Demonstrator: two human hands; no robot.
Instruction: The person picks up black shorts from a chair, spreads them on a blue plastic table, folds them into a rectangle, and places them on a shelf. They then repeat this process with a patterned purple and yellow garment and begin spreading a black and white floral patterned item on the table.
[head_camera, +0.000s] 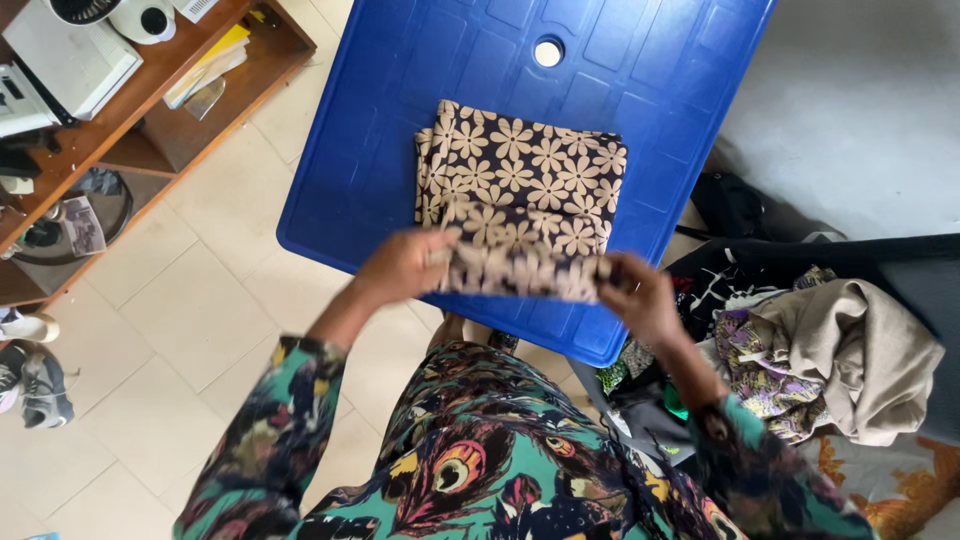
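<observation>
Left hand (405, 265) and right hand (640, 295) grip the flowered cloth (520, 190) — long axis left-right.

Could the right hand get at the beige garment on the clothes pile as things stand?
Probably not at once: the right hand grips the flowered cloth together with the left hand. The beige garment lies uncovered just beside it.

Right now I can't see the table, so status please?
Both hands, left and right, grip the folded floral cloth on the blue table. Nothing blocking.
</observation>
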